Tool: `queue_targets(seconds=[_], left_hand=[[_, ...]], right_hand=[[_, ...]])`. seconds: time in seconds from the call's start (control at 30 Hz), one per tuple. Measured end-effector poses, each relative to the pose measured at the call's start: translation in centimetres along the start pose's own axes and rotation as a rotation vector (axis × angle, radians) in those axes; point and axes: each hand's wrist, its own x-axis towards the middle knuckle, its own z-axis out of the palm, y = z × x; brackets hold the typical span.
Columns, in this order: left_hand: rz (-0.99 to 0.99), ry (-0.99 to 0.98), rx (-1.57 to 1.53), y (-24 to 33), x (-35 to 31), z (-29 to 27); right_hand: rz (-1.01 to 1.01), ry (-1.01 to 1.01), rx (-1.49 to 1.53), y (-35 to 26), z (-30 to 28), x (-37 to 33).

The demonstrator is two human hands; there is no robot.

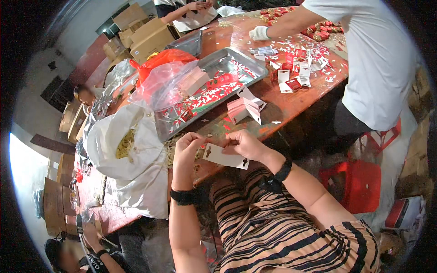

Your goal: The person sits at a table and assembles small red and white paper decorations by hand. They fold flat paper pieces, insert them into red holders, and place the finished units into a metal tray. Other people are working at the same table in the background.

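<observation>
A white hang card (225,158) with dark punched slots near its ends is held just off the table's near edge. My right hand (248,144) pinches its upper edge, fingers closed. At the card's left end is my left hand (185,152), fingertips closed at its corner; the exact grip is partly hidden. Beyond my hands a stack of folded white and pink cards (246,109) stands on the red-brown table (280,116). A metal tray (257,68) at centre-left holds red and white scraps and a block of cards (193,82).
Clear and red plastic bags (161,63) lie over the tray's left side. A white sack (143,177) with yellowish material stands left of me. Across the table at right, a co-worker in a white shirt (378,59) reaches over scattered cards (291,82). A red stool (359,186) stands to the right.
</observation>
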Motion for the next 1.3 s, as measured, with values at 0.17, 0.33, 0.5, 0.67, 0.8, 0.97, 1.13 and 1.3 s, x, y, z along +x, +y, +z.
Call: queue_targets(seconds=[0.17,0.33,0.5,0.67,0.8,0.97,1.13,1.3], left_hand=[[-0.056,-0.189,0.165,0.7,-0.9,-0.8],[0.031,-0.106,0.031,0.5,-1.7,-0.3],[0.294,0.030,0.343,-1.1,-2.8,0.4],[0.365,0.278,0.298,-1.3,-4.5,3.4],[0.093,0.349,-0.408,-2.6,-4.8,5.0],[-0.043,0.267,-0.646,-3.5,-4.4,5.1],[0.027,0.276,-0.559,-4.3,-4.0,4.8],[-0.021,0.280,-0.633,-3.1,-4.2,4.1]], right_hand=[[0.004,0.053,0.089,0.3,-0.2,0.5],[-0.044,0.227,0.034,-0.1,0.6,-0.1],[-0.035,0.360,0.138,-0.2,1.6,-0.5],[-0.034,0.338,0.223,-0.1,2.4,-0.7],[-0.110,0.297,0.116,-0.3,2.9,-0.3],[-0.095,0.233,0.118,0.5,2.1,-0.2],[-0.120,0.240,0.116,-0.9,1.4,-0.2],[-0.224,0.121,-0.117,-1.9,0.1,-1.7]])
